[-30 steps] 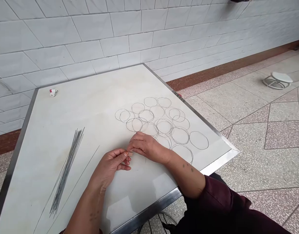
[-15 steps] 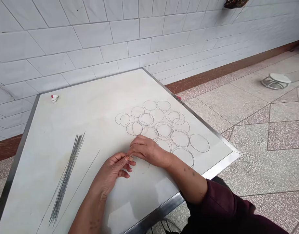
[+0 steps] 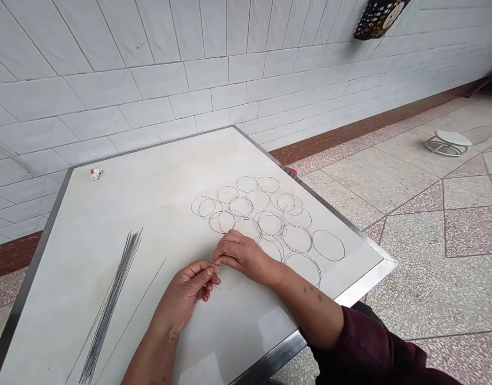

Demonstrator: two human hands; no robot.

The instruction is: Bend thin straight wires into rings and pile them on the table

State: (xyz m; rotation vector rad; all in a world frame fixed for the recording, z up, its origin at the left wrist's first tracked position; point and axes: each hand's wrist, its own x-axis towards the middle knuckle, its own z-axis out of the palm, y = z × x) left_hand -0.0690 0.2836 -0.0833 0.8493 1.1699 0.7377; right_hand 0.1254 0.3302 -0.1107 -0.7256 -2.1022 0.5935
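My left hand (image 3: 187,289) is closed, thumb and forefinger pinching the ends of a thin wire ring (image 3: 230,289). A small tan piece (image 3: 217,269) shows at those fingertips; its kind is unclear. My right hand (image 3: 248,258) meets the left from the other side, its fingertips pinched on the wire where the ends come together. The ring's lower curve hangs faintly beneath both hands. Just beyond my right hand, several finished-looking wire rings (image 3: 296,238) lie overlapping on the table. Left of my left hand lie a bundle of straight wires (image 3: 112,310) and one separate wire (image 3: 138,305).
The white table (image 3: 158,198) has a metal edge (image 3: 270,359) and stands against a tiled wall (image 3: 150,115). Small white and red items (image 3: 95,174) sit at its far left corner. A round stool (image 3: 448,143) stands on the floor, and a dark perforated basket (image 3: 376,20) hangs above.
The view has tilted up slightly, so the table sits lower in it. My left fingers have curled in more, and the small tan piece shows more clearly. Both hands stay together at the wire.
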